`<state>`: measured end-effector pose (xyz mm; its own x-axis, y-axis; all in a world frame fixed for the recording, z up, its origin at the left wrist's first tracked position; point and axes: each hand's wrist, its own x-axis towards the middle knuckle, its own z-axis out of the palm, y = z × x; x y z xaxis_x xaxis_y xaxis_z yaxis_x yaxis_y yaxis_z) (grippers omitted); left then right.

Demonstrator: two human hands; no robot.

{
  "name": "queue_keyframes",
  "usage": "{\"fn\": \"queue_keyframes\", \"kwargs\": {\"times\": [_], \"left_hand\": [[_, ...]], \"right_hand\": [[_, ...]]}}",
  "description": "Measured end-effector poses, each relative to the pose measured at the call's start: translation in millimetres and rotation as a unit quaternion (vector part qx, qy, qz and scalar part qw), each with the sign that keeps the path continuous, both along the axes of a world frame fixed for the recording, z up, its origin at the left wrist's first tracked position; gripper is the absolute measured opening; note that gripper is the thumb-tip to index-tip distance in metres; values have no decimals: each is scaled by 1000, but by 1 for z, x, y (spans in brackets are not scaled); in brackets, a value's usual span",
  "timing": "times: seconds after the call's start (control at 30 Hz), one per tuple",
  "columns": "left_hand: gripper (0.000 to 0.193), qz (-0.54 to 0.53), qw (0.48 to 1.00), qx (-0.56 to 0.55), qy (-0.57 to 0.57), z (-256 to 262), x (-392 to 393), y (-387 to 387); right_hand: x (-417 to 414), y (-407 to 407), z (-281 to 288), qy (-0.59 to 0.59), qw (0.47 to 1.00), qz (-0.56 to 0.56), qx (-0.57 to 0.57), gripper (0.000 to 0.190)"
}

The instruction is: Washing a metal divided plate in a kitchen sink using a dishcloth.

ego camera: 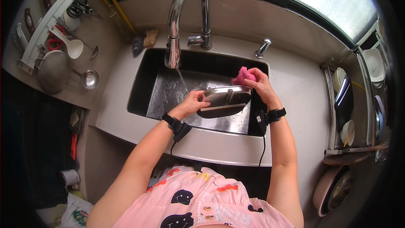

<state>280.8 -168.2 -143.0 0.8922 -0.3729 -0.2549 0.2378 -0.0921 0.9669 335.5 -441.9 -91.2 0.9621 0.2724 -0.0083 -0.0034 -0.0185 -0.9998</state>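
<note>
My left hand [190, 104] grips the near left edge of a shiny oval metal container [225, 100], tilted above the sink [167, 101]. In my right hand [260, 84] is a crumpled pink cloth [244, 76], pinched between thumb and fingers just beyond the container's right end. From the chrome faucet [173, 52] a stream of water runs into the sink, left of the container. Behind my left hand a small part of another round metal item [200, 89] shows; most of it is hidden. The basin's floor is wet.
A soap dispenser pump [263, 48] stands behind the sink's right corner. Two scrubbers [144, 40] lie by its back left corner. Ladles, scissors and a strainer [53, 72] hang from a rack [52, 25] at left. At right are a dish rack [330, 110] with bowls and a pan [333, 190].
</note>
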Motion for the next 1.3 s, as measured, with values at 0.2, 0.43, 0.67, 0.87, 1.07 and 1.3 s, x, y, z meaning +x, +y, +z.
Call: {"fn": "queue_keyframes", "kwargs": {"times": [0.2,0.43,0.67,0.87,1.07,1.3], "left_hand": [[19,126,991,18,40,-8,4,-11],[29,171,981,-91,2,-7,7,-18],[37,92,986,-139,12,3,-2,-14],[36,102,987,-124,-3,-12,0,-7],[33,157,975,-154,-29,-12,4,-3],[30,120,983,-138,2,5,-1,1]], "right_hand": [[2,32,-9,-97,995,-22,18,21],[-41,122,-32,-328,930,26,-163,27],[35,78,-64,-218,928,-213,-213,18],[-9,131,-35,-267,949,-26,-168,19],[-3,133,-21,-365,901,-54,-230,13],[30,71,-64,-188,923,-169,-291,23]]}}
